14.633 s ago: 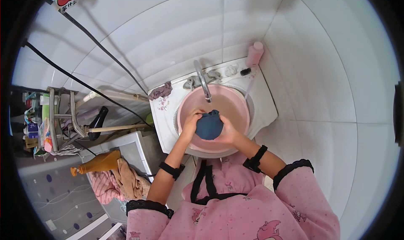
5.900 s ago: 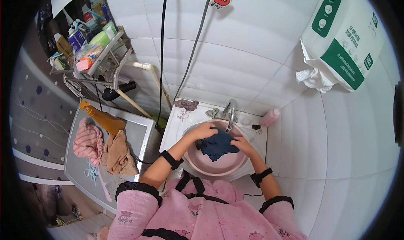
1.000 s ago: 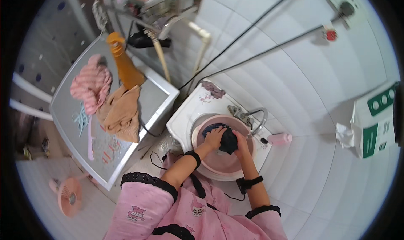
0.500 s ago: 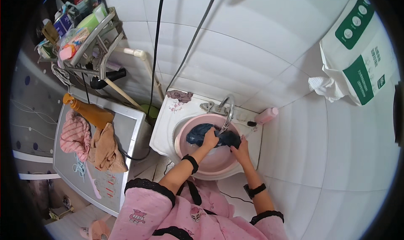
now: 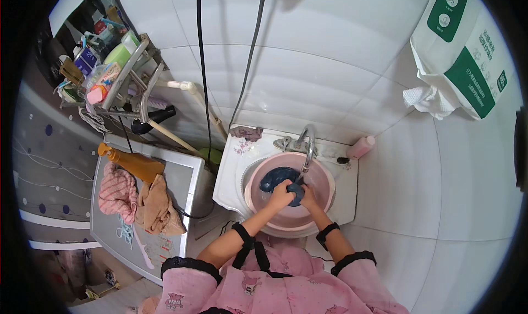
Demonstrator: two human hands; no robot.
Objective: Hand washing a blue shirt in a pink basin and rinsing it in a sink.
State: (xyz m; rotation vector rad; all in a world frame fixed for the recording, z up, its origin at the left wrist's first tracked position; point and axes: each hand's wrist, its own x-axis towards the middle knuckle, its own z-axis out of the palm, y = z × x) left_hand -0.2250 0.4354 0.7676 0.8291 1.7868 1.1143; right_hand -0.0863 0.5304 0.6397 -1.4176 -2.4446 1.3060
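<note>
A pink basin (image 5: 264, 214) rests in the white sink with water in it. Inside it lies a dark blue cloth (image 5: 276, 177), wet and bunched, its exact kind unclear. My left hand (image 5: 282, 195) closes around a gathered part of the cloth near the basin's middle. Close on its right, my right hand (image 5: 309, 196) grips the same bunched part, some fingers hidden behind the fabric. The curved metal faucet (image 5: 309, 143) reaches over the basin's far side, and water falls from it just beyond my hands.
A pink bottle (image 5: 361, 148) and a dark-bristled brush (image 5: 343, 160) stand at the sink's right. A brownish cloth (image 5: 246, 133) lies on its back left corner. To the left, a grey-topped washing machine (image 5: 190, 176) bears towels and an orange pump bottle (image 5: 132, 162). A tissue pack (image 5: 456, 66) hangs at upper right.
My right hand has moved left, close to my left hand. The cloth, stretched between them before, is now gathered into a bunch. The whole view has shifted slightly.
</note>
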